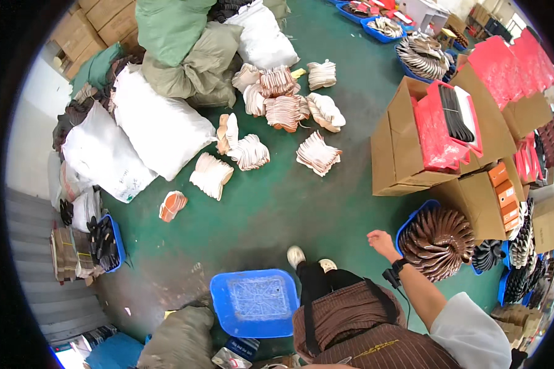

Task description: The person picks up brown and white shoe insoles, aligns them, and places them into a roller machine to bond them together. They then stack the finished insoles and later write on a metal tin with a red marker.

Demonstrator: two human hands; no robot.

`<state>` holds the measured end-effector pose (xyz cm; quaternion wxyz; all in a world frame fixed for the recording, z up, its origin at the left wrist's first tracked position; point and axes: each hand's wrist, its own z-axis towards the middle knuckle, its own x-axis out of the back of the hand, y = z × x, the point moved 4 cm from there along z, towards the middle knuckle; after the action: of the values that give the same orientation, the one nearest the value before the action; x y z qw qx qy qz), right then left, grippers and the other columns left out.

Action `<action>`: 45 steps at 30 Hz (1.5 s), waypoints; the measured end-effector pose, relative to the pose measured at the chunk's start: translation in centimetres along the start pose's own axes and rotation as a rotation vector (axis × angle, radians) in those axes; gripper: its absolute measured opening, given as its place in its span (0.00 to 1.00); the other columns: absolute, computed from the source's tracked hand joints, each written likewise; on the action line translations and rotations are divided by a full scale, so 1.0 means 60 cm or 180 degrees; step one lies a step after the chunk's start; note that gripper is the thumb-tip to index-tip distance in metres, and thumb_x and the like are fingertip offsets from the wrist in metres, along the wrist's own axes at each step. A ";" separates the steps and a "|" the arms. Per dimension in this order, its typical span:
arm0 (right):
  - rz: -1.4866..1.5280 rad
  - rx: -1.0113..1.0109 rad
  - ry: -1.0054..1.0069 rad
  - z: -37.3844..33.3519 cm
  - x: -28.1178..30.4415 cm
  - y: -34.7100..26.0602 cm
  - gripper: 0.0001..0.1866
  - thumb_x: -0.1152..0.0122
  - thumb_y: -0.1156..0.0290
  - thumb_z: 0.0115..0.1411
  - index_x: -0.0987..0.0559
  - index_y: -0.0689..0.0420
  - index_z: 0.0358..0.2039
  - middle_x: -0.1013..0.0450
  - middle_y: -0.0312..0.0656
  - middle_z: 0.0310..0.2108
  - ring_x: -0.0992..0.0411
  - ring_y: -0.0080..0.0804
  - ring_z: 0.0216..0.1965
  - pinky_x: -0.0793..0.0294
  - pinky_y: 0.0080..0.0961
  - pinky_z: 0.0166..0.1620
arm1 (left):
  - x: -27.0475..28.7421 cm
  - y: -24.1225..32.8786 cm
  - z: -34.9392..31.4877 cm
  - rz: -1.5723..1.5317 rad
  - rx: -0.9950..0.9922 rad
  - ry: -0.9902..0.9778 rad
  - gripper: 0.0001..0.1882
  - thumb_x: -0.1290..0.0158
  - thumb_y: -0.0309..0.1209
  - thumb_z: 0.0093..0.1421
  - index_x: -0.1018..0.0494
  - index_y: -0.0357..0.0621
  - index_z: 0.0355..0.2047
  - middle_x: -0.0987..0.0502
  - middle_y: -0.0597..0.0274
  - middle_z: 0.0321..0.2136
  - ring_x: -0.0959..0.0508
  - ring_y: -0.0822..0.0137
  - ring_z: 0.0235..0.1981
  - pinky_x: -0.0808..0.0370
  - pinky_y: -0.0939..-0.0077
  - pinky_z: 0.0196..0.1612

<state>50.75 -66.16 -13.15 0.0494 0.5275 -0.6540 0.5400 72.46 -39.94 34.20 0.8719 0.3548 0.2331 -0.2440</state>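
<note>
My right hand [383, 243] hangs over the green floor with its fingers loosely bent and apart, holding nothing that I can see. A dark band with a small device and a cable [393, 274] sits on that wrist. Nearest to this hand, just to its right, is a blue basket [406, 227] filled with a spiral of glossy brown shoe soles [438, 243]. My left hand is out of view. A shallow blue plastic basket [255, 332] rests on the floor to the left of my feet.
Bundles of pale and tan insoles [319, 152] lie on the floor ahead. White sacks [166, 117] and green sacks [172, 31] are heaped at the far left. An open cardboard box [397, 141] with red packs stands at the right. A grey-green sack [181, 341] lies near left.
</note>
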 end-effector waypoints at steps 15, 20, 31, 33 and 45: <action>-0.0329 -0.1173 -0.0729 0.201 -0.126 -0.142 0.13 0.44 0.68 0.52 0.19 0.58 0.36 0.21 0.49 0.30 0.21 0.38 0.34 0.23 0.30 0.41 | 0.518 0.020 0.258 -0.0604 0.0619 0.0195 0.35 0.47 0.53 0.58 0.26 0.22 0.43 0.25 0.38 0.44 0.28 0.40 0.47 0.32 0.49 0.47; -0.0380 -0.1178 -0.0874 0.305 -0.178 -0.192 0.12 0.44 0.68 0.53 0.18 0.58 0.36 0.21 0.46 0.29 0.21 0.36 0.33 0.23 0.29 0.40 | 0.683 -0.022 0.292 -0.1017 0.0618 0.0566 0.33 0.46 0.51 0.58 0.24 0.23 0.40 0.24 0.39 0.43 0.29 0.41 0.46 0.34 0.49 0.48; -0.0274 -0.0811 -0.1098 0.740 -0.295 -0.298 0.12 0.45 0.70 0.54 0.20 0.55 0.38 0.22 0.48 0.34 0.23 0.47 0.36 0.24 0.34 0.41 | 1.098 -0.080 0.271 0.0337 0.1420 0.1245 0.26 0.44 0.37 0.57 0.29 0.28 0.50 0.29 0.44 0.52 0.32 0.52 0.53 0.36 0.59 0.54; -0.0124 -0.0870 -0.1095 0.811 -0.316 -0.308 0.12 0.44 0.71 0.54 0.20 0.56 0.39 0.22 0.47 0.33 0.23 0.41 0.34 0.24 0.31 0.40 | 1.177 -0.080 0.218 0.1521 0.2451 0.1848 0.23 0.45 0.30 0.57 0.31 0.29 0.50 0.30 0.46 0.51 0.29 0.59 0.52 0.30 0.67 0.50; 0.0078 -0.0536 -0.1632 1.163 -0.670 -0.169 0.13 0.41 0.66 0.55 0.20 0.53 0.40 0.21 0.44 0.30 0.22 0.35 0.34 0.24 0.29 0.39 | 1.661 -0.241 -0.396 0.2973 0.4501 0.3805 0.41 0.38 0.33 0.54 0.45 0.52 0.65 0.42 0.55 0.62 0.39 0.56 0.61 0.34 0.56 0.55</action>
<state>111.14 -92.08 -60.75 -0.0806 0.6332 -0.6941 0.3329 135.35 -57.54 -46.08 0.2142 0.9038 0.2705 0.2531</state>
